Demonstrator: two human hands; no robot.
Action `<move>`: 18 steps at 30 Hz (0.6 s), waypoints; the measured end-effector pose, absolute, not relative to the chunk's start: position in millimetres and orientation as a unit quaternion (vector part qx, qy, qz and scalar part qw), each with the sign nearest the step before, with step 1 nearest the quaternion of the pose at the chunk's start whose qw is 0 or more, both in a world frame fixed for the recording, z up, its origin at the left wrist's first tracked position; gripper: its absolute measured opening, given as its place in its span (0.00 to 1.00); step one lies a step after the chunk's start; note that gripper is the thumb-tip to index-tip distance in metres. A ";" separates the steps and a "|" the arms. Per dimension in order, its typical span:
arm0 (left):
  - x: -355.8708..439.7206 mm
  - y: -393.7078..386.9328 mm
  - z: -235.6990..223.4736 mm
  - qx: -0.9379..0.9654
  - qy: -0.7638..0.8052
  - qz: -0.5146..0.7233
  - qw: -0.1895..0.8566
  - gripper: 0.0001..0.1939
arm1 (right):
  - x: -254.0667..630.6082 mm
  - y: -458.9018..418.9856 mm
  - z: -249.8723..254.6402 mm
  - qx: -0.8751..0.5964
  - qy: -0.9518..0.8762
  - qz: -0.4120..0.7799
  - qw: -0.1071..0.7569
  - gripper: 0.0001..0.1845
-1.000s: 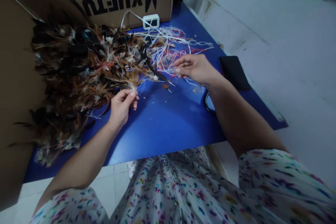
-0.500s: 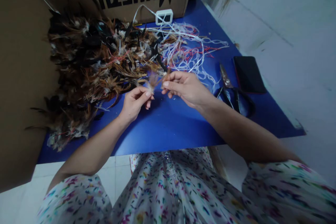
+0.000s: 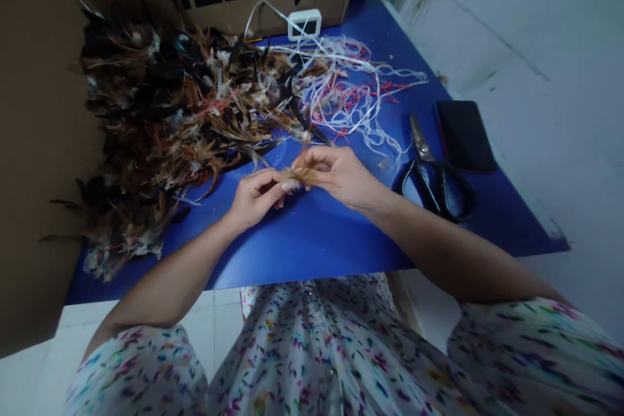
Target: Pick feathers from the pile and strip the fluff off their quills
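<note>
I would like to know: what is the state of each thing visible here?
Left hand: closed, pinching a feather tuft
Right hand: fingers pinched at the tuft
Feather pile: loosely heaped
Ribbons: tangled
Scissors: lying flat, unheld
Black flat item: lying flat
White device: upright, display unreadable
Cardboard box: standing, lettering upside down
</note>
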State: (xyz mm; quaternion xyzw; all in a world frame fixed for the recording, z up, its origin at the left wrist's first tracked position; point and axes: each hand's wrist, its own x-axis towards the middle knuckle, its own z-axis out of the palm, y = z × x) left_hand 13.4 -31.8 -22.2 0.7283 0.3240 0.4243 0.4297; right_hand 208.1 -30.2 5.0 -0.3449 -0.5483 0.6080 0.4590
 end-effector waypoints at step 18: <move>15.4 -32.8 -20.6 0.699 0.364 0.387 0.478 0.15 | 212.2 -27.1 2.7 -0.370 -0.595 0.563 0.438 0.22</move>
